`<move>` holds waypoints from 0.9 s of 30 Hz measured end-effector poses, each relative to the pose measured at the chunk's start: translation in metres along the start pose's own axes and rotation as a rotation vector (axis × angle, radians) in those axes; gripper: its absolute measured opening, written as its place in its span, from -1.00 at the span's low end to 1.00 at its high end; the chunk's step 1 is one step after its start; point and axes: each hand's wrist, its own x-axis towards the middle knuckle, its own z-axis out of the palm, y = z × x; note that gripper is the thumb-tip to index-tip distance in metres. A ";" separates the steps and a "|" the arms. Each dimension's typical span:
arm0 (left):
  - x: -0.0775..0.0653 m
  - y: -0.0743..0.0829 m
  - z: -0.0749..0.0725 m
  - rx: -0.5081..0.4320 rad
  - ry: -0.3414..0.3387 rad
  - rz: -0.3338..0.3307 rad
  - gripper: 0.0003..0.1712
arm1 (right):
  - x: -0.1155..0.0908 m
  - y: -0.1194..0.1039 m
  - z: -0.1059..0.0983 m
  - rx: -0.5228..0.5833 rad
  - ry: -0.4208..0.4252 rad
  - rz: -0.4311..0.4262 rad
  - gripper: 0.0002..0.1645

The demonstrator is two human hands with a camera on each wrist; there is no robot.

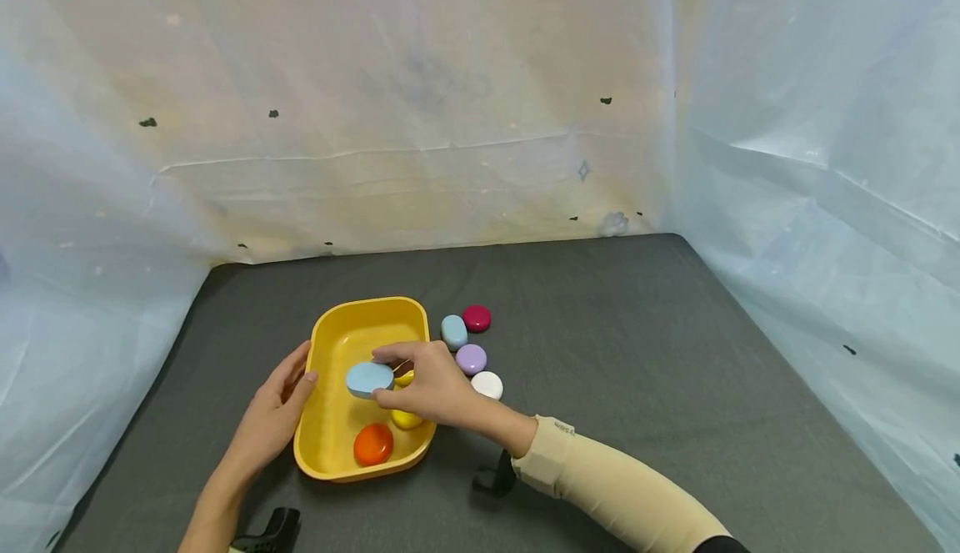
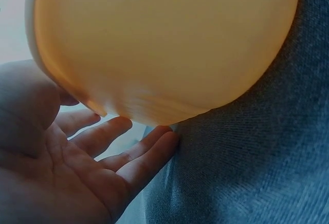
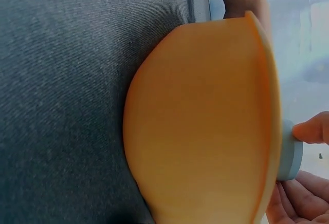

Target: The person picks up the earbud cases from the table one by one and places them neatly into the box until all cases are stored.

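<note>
The right hand [image 1: 438,386] pinches a light-blue oval block [image 1: 367,379] above the yellow tray [image 1: 327,424], long axis roughly across it, jutting toward the left hand [image 1: 272,419], whose fingers lie apart at the tray's left wall, contact hard to judge.

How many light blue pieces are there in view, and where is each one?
2: one light blue piece is in the right grip over the yellow tray; another lies beside the red piece. More may be hidden.
</note>
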 end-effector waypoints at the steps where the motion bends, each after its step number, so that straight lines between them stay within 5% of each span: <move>1: 0.000 0.000 0.000 -0.002 -0.002 -0.001 -0.26 | 0.001 0.001 0.001 -0.004 0.000 0.005 -0.49; 17: 0.001 0.001 0.003 -0.011 -0.001 -0.002 -0.26 | 0.005 0.004 0.009 -0.110 -0.005 0.040 -0.35; 27: 0.001 0.000 0.001 -0.006 -0.003 0.001 -0.25 | -0.002 -0.002 -0.005 -0.066 0.178 0.034 -0.41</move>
